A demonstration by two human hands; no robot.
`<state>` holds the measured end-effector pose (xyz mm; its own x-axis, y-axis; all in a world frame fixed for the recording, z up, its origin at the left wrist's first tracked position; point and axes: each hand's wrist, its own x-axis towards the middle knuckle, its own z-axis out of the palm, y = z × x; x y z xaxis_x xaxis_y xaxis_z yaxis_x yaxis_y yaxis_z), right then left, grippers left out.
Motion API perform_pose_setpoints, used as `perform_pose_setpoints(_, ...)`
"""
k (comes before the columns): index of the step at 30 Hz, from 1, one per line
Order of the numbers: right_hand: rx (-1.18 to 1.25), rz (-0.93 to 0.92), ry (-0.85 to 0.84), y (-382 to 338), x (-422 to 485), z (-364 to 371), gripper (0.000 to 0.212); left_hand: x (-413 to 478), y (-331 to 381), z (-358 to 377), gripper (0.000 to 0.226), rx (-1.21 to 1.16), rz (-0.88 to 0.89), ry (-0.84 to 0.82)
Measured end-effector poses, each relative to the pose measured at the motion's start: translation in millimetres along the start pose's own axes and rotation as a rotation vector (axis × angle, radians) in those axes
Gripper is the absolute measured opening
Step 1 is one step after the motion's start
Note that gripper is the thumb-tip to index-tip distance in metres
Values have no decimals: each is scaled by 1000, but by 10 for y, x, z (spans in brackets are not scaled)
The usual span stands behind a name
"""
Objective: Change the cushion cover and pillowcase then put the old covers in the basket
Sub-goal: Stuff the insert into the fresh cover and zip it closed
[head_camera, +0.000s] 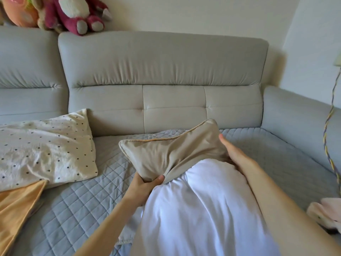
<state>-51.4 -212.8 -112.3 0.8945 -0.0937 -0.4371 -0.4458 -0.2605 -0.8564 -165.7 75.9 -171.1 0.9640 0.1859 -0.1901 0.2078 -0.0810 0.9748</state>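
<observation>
Cover (171,150) half over cushion, hands at its mouth

Beige with orange piping, the cover sits over the far end of the white cushion (199,200), which lies lengthwise from the near edge out over the middle of the sofa seat. Its far corners hang slack and unfilled, so the insert reaches only part-way in. Whether it is going on or coming off I cannot tell.

The left hand (145,185) grips the cover's bunched open edge on the left, thumb over the fold and fingers curled beneath. That looks like a hold for dragging fabric along the insert. The right hand (234,154) lies along the cover's right side, one digit straight against the cloth. Its other fingers are hidden, so its hold is unclear. It probably steadies the cushion against the left hand's pull.

Both rest on the quilted grey mat (83,196), which gives a soft, broad support. A dotted pillow (42,145) lies at the left, overlapping an orange cloth (16,206), perhaps another cover kept close for the swap. No basket shows.
</observation>
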Motion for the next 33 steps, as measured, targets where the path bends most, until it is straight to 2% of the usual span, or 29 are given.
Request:
perform_pose_setpoints(1,37,-3,-34,-68,-22,-27,96,-21,21,-15,30,-31,23,-10)
perform_pose_setpoints(4,70,-79,-47,-334,-54,-65,95,9,102,-43,47,-86,67,-60)
perform_pose_setpoints(6,157,-148,-37,-464,-65,-60,85,81,174,-93,46,-140,28,-30)
perform_pose_setpoints(10,319,-254,39,-450,50,32,51,243,266,-248,58,-199,-63,-27)
perform_pose_setpoints(13,438,-300,-3,-370,162,31,48,307,285,-280,67,-199,-82,-22)
perform_pose_setpoints(18,385,-298,-191,-279,208,-116,56,337,236,-168,51,-39,-66,-88)
perform_pose_setpoints(21,311,-350,-161,-352,226,-111,57,276,244,-148,30,47,-68,-135)
perform_pose_setpoints(22,288,-362,-130,-375,235,-89,55,268,232,-171,29,55,-80,-160)
perform_pose_setpoints(23,272,-373,-99,-387,240,-64,51,264,229,-207,38,61,-97,-183)
perform_pose_setpoints(25,251,-395,-13,-366,272,-1,38,290,228,-315,77,23,-97,-209)
perform_pose_setpoints(27,252,-422,82,-297,311,46,35,370,313,-429,106,-183,-55,-165)
perform_pose_setpoints(29,290,-443,122,-230,335,67,41,502,506,-496,107,-443,26,-43)
perform_pose_setpoints(30,307,-449,118,-216,343,76,43,580,632,-508,103,-480,56,16)
perform_pose_setpoints(33,297,-475,122,-239,359,99,39,833,839,-408,94,-262,100,210)
